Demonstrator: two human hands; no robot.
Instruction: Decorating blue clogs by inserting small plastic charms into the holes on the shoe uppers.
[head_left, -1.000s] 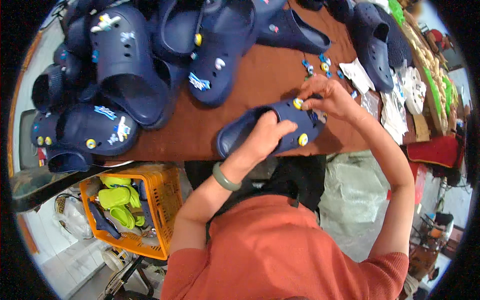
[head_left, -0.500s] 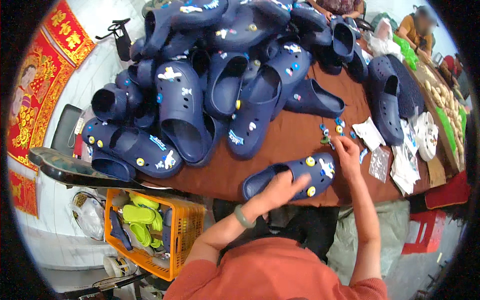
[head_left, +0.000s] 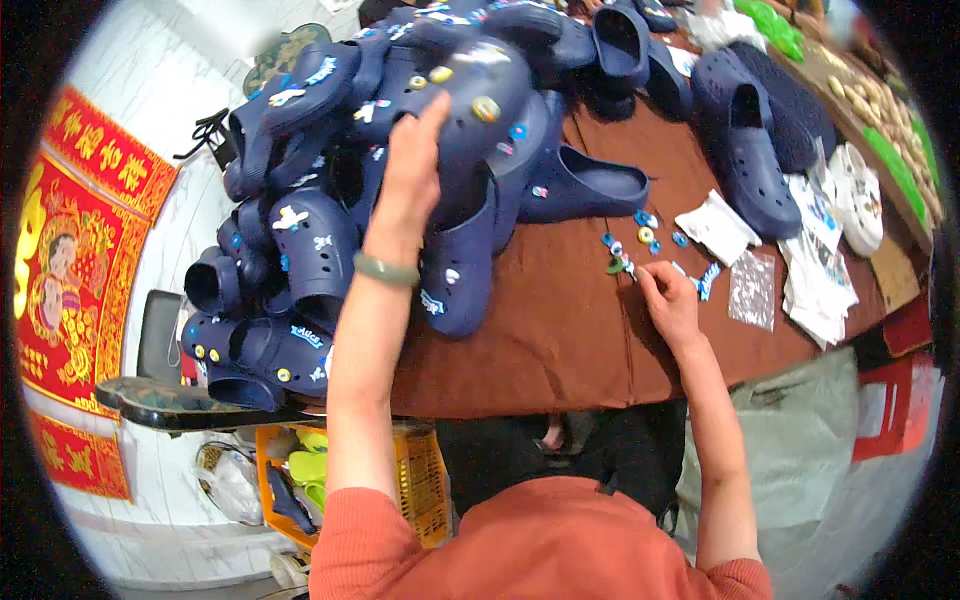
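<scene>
My left hand (head_left: pixel 412 165), with a jade-coloured bangle on the wrist, grips a navy clog (head_left: pixel 465 125) fitted with yellow round charms. It holds the clog over the heap of navy clogs at the far left; motion blurs it, and I cannot tell whether it touches the heap. On the brown cloth, my right hand (head_left: pixel 662 290) has thumb and fingers pinched together; anything between them is too small to make out. Just beyond its fingertips lie several small charms (head_left: pixel 645 235), blue, yellow and green. A blue-and-white lettered charm (head_left: pixel 708 280) lies right of that hand.
Decorated clogs (head_left: pixel 320 250) are piled across the table's left and back. A plain navy clog (head_left: pixel 745 150), a white wrapper (head_left: pixel 718 228), a clear bag (head_left: pixel 752 290) and white clogs (head_left: pixel 853 200) lie at right. An orange crate (head_left: pixel 420 480) stands below the table's left edge.
My left hand has taken the navy clog from the table's front edge up and left to the heap. My right hand stays pinched by the charms. The view has shifted.
</scene>
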